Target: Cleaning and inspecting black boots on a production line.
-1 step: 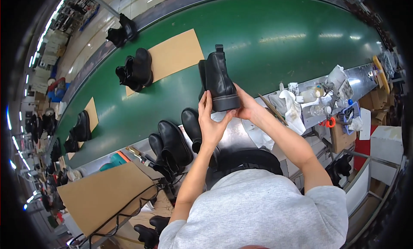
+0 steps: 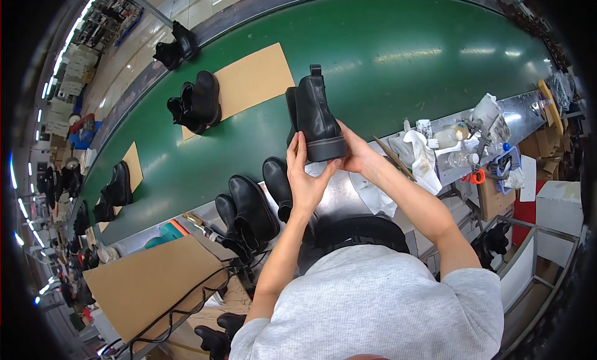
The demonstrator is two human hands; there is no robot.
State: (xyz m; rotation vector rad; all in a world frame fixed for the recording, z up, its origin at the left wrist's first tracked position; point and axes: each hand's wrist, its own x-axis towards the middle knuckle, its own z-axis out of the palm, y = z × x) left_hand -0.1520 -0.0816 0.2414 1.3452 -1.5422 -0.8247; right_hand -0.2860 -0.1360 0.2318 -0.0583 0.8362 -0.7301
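One black ankle boot (image 2: 314, 114) of smooth leather, with a pull loop at the top of its shaft and a thick grey-edged sole, was held above the near edge of the green conveyor belt (image 2: 385, 55), its sole turned toward the person. The left hand (image 2: 303, 176) pressed its fingers flat against the boot's side and heel, and the right hand (image 2: 353, 153) gripped the sole end from the other side, so both hands were grasping the same boot.

Just below the held boot, three more black boots (image 2: 252, 204) lay on the metal table (image 2: 339, 198), glossy and rounded at the toe. Left of the held boot, a pair of black boots (image 2: 198, 102) sat at the corner of a flat brown cardboard sheet (image 2: 255, 77) on the belt; another pair (image 2: 177, 46) stood farther up-left beyond the belt's rim, and a further pair (image 2: 115, 189) rested on a second cardboard sheet far down-left.

Right of the held boot, the table carried crumpled white rags (image 2: 420, 158), two clear plastic bottles (image 2: 451, 139) and orange-handled scissors (image 2: 476, 175). Below-left of the held boot lay a large plain cardboard box (image 2: 149, 282) with black cables (image 2: 186, 295) across it.
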